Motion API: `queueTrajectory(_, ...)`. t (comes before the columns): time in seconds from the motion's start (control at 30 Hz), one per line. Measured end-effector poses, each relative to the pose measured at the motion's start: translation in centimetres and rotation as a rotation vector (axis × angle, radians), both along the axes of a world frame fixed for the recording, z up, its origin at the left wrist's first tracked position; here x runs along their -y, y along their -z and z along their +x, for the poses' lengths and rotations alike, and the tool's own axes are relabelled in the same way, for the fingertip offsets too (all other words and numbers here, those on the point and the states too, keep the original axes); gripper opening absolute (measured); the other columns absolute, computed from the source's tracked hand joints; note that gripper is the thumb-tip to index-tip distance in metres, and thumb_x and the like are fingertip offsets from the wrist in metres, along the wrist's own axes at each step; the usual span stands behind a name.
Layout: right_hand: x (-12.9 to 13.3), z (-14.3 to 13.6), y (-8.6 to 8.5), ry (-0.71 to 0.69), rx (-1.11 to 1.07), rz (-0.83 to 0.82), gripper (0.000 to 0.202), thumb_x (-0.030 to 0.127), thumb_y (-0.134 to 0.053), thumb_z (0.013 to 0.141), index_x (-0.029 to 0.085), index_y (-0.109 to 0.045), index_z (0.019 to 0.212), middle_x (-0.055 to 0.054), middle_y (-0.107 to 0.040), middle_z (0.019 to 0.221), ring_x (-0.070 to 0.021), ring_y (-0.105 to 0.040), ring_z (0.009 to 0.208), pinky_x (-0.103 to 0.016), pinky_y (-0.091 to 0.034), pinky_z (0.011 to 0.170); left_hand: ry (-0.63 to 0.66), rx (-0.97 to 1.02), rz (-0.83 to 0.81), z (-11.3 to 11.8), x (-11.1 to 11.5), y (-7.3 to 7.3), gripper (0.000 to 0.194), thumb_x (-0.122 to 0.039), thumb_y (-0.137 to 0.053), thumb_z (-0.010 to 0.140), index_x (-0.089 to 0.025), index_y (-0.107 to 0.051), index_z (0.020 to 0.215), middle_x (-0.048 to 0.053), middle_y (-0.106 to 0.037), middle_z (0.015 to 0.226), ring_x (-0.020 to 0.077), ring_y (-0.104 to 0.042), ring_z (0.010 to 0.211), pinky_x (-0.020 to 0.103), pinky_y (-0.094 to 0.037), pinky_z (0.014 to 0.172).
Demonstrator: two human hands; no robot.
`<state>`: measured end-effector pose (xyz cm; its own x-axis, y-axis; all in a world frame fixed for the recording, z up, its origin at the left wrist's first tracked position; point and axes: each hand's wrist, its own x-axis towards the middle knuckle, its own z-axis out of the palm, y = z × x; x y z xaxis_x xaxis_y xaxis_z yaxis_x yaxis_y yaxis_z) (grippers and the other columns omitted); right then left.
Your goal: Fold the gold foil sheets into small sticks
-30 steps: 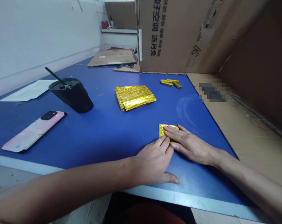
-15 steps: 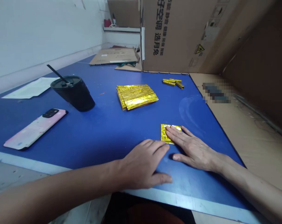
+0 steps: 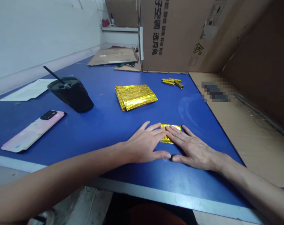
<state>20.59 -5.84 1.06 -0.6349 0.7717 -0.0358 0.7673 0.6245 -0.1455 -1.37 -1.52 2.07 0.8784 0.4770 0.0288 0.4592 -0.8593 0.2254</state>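
Observation:
A small folded piece of gold foil paper (image 3: 166, 139) lies flat on the blue table, partly covered by my fingers. My right hand (image 3: 191, 147) rests flat across its right part, fingers stretched out. From the left, my left hand (image 3: 144, 143) reaches over with its fingers spread, the fingertips on the foil paper's left side beside the right fingertips. Both thumbs point at each other on the near side. Farther off sits a stack of larger gold foil sheets (image 3: 138, 97). Several narrow folded gold strips (image 3: 172, 82) lie in a small heap at the back right.
To the left stand a black cup with a straw (image 3: 71, 95) and a phone in a pink-and-white case (image 3: 31, 132). White paper (image 3: 27, 90) lies by the wall. Flattened cardboard (image 3: 114, 56) lies at the back, and a large cardboard panel (image 3: 177, 37) rises behind the table (image 3: 104, 131).
My left hand has moved away from me onto the foil paper's left side, and its fingers have spread. My right hand stays on the foil. The view has shifted slightly.

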Motion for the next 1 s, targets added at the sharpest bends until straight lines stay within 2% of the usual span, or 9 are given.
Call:
queueTrajectory(0.1, 0.0, -0.2, -0.3, 0.014, 0.012, -0.017, 0.08, 0.062, -0.035, 0.078, 0.014, -0.014, 0.138, -0.015, -0.015, 0.142, -0.027, -0.016, 0.13, -0.056, -0.01, 0.102, 0.021, -0.042, 0.013, 0.3, -0.8, 0.5, 0.087, -0.071, -0.027, 0.074, -0.01, -0.015, 0.136, 0.014, -0.018, 0.142, 0.0299, -0.012, 0.131, 0.054, -0.009, 0.101)
queueTrajectory(0.17, 0.0, -0.3, -0.5, 0.022, 0.026, -0.028, 0.081, 0.063, -0.033, 0.078, 0.012, -0.015, 0.138, -0.016, -0.015, 0.142, -0.0266, -0.015, 0.13, -0.055, -0.01, 0.102, 0.032, -0.068, 0.003, 0.3, -1.2, 0.9, 0.09, -0.073, -0.024, 0.073, -0.011, -0.012, 0.137, 0.014, -0.015, 0.142, 0.0309, -0.009, 0.131, 0.054, -0.007, 0.101)
queueTrajectory(0.33, -0.1, -0.3, -0.5, 0.023, 0.031, -0.035, 0.082, 0.065, -0.032, 0.077, 0.011, -0.015, 0.138, -0.016, -0.015, 0.142, -0.0265, -0.015, 0.13, -0.055, -0.01, 0.102, 0.015, -0.079, -0.028, 0.2, -2.0, 0.9, 0.081, -0.07, -0.019, 0.077, -0.016, -0.014, 0.137, 0.011, -0.019, 0.142, 0.0294, -0.007, 0.132, 0.054, -0.009, 0.101)
queueTrajectory(0.47, -0.1, -0.1, -0.2, 0.02, -0.003, -0.022, 0.082, 0.064, -0.035, 0.077, 0.013, -0.014, 0.138, -0.015, -0.015, 0.142, -0.0278, -0.016, 0.13, -0.055, -0.009, 0.103, -0.011, -0.075, -0.01, 0.3, -2.2, 0.9, 0.084, -0.071, -0.023, 0.075, -0.014, -0.014, 0.137, 0.012, -0.015, 0.143, 0.0305, -0.007, 0.131, 0.054, -0.008, 0.101)
queueTrajectory(0.6, -0.1, -0.1, -0.1, 0.016, -0.005, -0.021, 0.082, 0.063, -0.036, 0.077, 0.013, -0.016, 0.138, -0.016, -0.017, 0.142, -0.0285, -0.016, 0.13, -0.056, -0.009, 0.102, -0.034, -0.017, -0.074, 1.1, -2.3, 0.1, 0.079, -0.069, -0.023, 0.077, -0.014, -0.02, 0.135, 0.012, -0.026, 0.14, 0.0287, -0.011, 0.131, 0.054, -0.008, 0.101)
queueTrajectory(0.77, -0.1, -0.2, -0.1, 0.01, -0.002, -0.001, 0.082, 0.064, -0.036, 0.077, 0.014, -0.016, 0.138, -0.015, -0.02, 0.142, -0.0289, -0.014, 0.13, -0.056, -0.01, 0.102, 0.132, 0.077, -0.189, 3.5, -3.2, -0.7, 0.075, -0.065, -0.028, 0.079, -0.017, -0.019, 0.135, 0.009, -0.027, 0.14, 0.0248, -0.01, 0.132, 0.051, -0.006, 0.103)
queueTrajectory(0.9, -0.1, -0.4, -0.4, 0.017, -0.023, -0.009, 0.079, 0.064, -0.038, 0.076, 0.016, -0.023, 0.137, -0.014, -0.023, 0.142, -0.0299, -0.017, 0.13, -0.057, -0.01, 0.102, 0.171, 0.05, -0.255, 4.6, -4.2, 0.0, 0.07, -0.063, -0.027, 0.081, -0.02, -0.021, 0.135, 0.007, -0.03, 0.139, 0.0241, -0.016, 0.131, 0.05, -0.004, 0.103)
queueTrajectory(1.0, 0.0, -0.6, -0.5, 0.018, -0.037, -0.011, 0.075, 0.063, -0.038, 0.076, 0.018, -0.028, 0.135, -0.013, -0.027, 0.141, -0.0294, -0.019, 0.129, -0.057, -0.01, 0.101, 0.172, 0.052, -0.227, 4.5, -4.4, 0.6, 0.067, -0.062, -0.023, 0.083, -0.02, -0.02, 0.135, 0.004, -0.026, 0.141, 0.0231, -0.011, 0.132, 0.049, -0.001, 0.104)
